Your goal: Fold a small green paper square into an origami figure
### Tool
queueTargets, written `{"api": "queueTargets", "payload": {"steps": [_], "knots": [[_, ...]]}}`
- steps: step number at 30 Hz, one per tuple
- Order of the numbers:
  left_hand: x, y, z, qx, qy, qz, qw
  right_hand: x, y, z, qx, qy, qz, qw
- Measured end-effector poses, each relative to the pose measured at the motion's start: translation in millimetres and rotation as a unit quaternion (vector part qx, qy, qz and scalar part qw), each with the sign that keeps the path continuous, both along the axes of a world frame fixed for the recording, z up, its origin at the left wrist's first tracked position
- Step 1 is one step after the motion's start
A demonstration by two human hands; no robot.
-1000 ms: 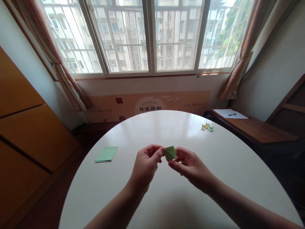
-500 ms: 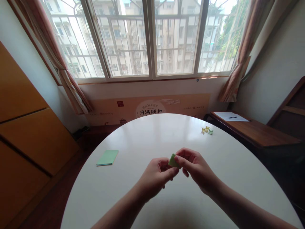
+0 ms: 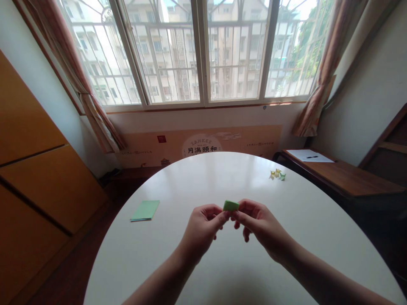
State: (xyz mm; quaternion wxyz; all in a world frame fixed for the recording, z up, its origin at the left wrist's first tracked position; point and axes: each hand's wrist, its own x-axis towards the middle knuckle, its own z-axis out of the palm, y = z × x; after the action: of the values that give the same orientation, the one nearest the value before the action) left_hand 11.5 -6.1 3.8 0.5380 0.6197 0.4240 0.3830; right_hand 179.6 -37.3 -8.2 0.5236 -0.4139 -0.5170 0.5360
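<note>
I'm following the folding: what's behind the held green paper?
Beyond the folded green paper is white tabletop; the paper's far side and whatever touches it there are hidden.

And the green paper (image 3: 231, 206) turns again: squarish a second ago, then tipped and partly covered by the right hand (image 3: 262, 224), it now shows as a low, wide band. The right thumb drops to its lower edge; the left hand (image 3: 202, 226) shifts back leftward.

Forward-and-down head view over table (image 3: 222, 271)
</note>
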Motion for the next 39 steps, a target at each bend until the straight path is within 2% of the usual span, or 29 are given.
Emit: {"api": "queueTargets", "payload": {"steps": [4,10,13,18,22,24,28,31,35,39], "knots": [[-2.9,1.2,1.9,0.035,0.009,-0.026,0.999,1.7,-1.6,2.0,0.008,-0.011,-0.001,1.000],[-6.6,1.3,7.8,0.115,0.047,-0.019,0.992,5.5,-4.3,3.1,0.018,-0.090,0.006,0.996],[-6.0,0.7,8.9,0.106,0.037,-0.028,0.993,7.3,-3.9,2.8,0.034,-0.056,-0.005,0.998],[-4.4,0.9,5.9,0.052,-0.044,-0.039,0.997,8.8,-3.2,2.4,0.054,-0.001,-0.011,0.998],[-4.0,-0.9,6.3,0.052,-0.020,-0.043,0.998,8.7,-3.9,1.7,0.061,0.011,-0.039,0.997],[-4.7,-2.7,8.4,0.086,0.014,-0.033,0.996,9.3,-4.3,1.3,0.063,0.008,-0.054,0.997],[-9.4,-6.8,14.1,0.228,0.048,0.058,0.971,10.2,-5.8,1.0,0.049,-0.005,-0.061,0.997],[-13.1,-9.1,17.9,0.301,0.071,0.062,0.949,9.3,-7.6,1.2,0.042,0.003,-0.052,0.998],[-13.1,-11.7,20.7,0.323,0.099,0.040,0.941,7.3,-10.4,1.8,0.045,0.029,-0.043,0.998],[-9.1,-14.6,19.4,0.296,0.102,0.030,0.949,6.2,-11.5,2.7,0.048,0.043,-0.047,0.997]]}}
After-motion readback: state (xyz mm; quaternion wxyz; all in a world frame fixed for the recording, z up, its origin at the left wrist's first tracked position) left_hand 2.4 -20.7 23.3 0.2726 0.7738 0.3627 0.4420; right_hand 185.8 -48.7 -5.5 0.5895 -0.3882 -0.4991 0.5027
